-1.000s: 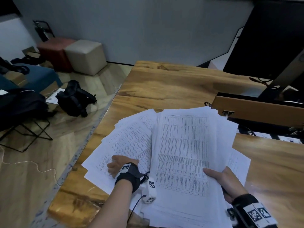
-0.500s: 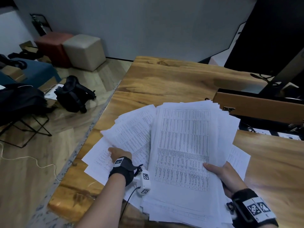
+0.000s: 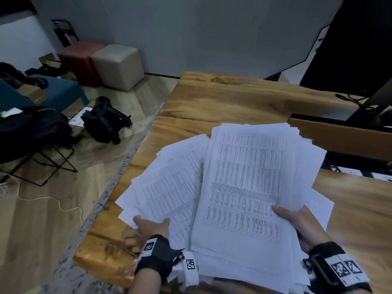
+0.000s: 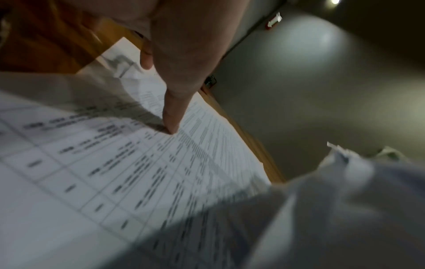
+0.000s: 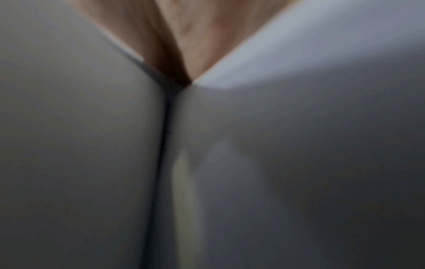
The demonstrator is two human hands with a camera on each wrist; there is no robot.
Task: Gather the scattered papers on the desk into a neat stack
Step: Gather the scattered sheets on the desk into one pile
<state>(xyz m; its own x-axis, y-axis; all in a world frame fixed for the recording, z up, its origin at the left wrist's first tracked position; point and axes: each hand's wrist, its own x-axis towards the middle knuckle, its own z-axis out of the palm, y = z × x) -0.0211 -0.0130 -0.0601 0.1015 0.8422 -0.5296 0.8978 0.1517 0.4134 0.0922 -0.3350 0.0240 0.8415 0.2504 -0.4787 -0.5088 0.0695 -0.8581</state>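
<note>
The fingers of the left hand are pressed on the near corner of the fanned sheets — one straight fingertip is seen planted on the printed table in the left wrist view, the thumb lying on top in the head view. The right hand is held with its thumb across the top page of the main pile; the fingers beneath are hidden, and the right wrist view shows only blurred paper closed round the palm, so a pinch grip is inferred. All papers lie at the near left part of the desk, the fan partly tucked under the pile's left edge.

The step in hand is judged to be the merging of fan into pile. It is best done by sliding the fan rightward flat along the desk, the pile being kept pinned — lifting would let loose sheets spill over the desk's near edge. Edges should be squared only afterwards.

Compared with the picture of one second ago, the left hand is placed lower and further left, at the fan's near corner, where before it was laid on the fan's middle; the right hand's hold is unchanged.
</note>
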